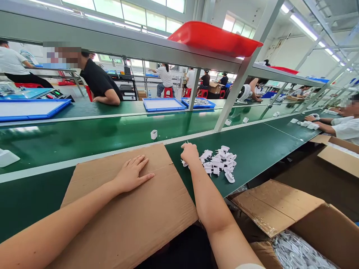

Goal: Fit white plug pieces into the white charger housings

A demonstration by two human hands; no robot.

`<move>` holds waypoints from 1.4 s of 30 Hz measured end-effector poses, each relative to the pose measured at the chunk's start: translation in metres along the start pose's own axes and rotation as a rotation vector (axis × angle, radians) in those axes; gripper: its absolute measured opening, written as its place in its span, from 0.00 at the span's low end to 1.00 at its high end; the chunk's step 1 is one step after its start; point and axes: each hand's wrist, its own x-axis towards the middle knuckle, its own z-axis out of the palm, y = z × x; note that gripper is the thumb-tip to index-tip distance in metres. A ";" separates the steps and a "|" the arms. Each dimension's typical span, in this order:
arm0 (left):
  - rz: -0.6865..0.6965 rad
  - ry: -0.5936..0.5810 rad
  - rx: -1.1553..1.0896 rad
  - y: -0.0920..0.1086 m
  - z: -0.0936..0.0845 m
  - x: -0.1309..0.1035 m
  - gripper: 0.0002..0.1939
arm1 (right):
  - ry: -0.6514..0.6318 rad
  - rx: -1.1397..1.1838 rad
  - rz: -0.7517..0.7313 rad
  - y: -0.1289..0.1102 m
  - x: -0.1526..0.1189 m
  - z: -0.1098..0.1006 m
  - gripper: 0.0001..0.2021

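My left hand [132, 175] lies flat on a brown cardboard sheet [151, 209], palm down, fingers spread and holding nothing. My right hand [190, 152] is just beyond the sheet's right edge, over the green work surface, with its fingers curled together. Something small shows at its fingertips, too little to make out. Part of a white piece [184, 163] peeks out below that hand. Close to its right lies a loose pile of small white plastic parts [217, 161], some with thin prongs sticking out.
A white block-shaped piece [154, 134] stands on the green conveyor belt [112, 138]. An open carton [322, 224] holds bagged white items at lower right. A red tray [213, 37] rests on the overhead shelf. A co-worker [344, 123] sits farther right; blue trays [164, 104] lie across the belt.
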 end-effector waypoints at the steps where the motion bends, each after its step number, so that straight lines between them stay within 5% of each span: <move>1: 0.004 0.005 -0.020 -0.002 -0.004 0.004 0.41 | 0.001 0.016 -0.015 0.000 0.000 0.001 0.26; 7: -0.096 0.113 -0.099 -0.023 -0.021 0.052 0.29 | 0.129 0.339 -0.087 0.001 0.004 0.008 0.20; 12: -0.259 0.073 0.025 -0.030 -0.031 0.101 0.32 | 0.182 0.710 -0.066 -0.004 0.011 0.018 0.11; 19: -0.251 -0.101 0.147 -0.029 -0.031 0.152 0.43 | -0.105 1.430 0.052 -0.017 0.012 0.021 0.05; 23: -0.181 -0.148 0.160 -0.032 -0.036 0.161 0.28 | -0.391 1.571 0.032 -0.021 0.003 0.016 0.10; 28: -0.247 -0.068 0.090 -0.026 -0.060 0.142 0.22 | -0.514 1.433 -0.066 -0.022 -0.002 0.019 0.21; 31: -0.370 -0.041 -0.056 -0.010 -0.072 0.109 0.27 | -0.559 1.400 -0.118 -0.023 -0.003 0.023 0.22; 35: -0.493 -0.155 -0.290 0.014 -0.076 0.054 0.28 | -0.612 1.403 -0.204 -0.027 -0.005 0.030 0.17; 38: -0.515 -0.193 -0.508 0.024 -0.068 0.017 0.27 | -0.528 1.319 -0.243 -0.032 -0.008 0.040 0.16; 42: -0.499 -0.038 -0.697 0.030 -0.050 -0.012 0.31 | -0.258 0.945 -0.350 -0.037 -0.015 0.057 0.11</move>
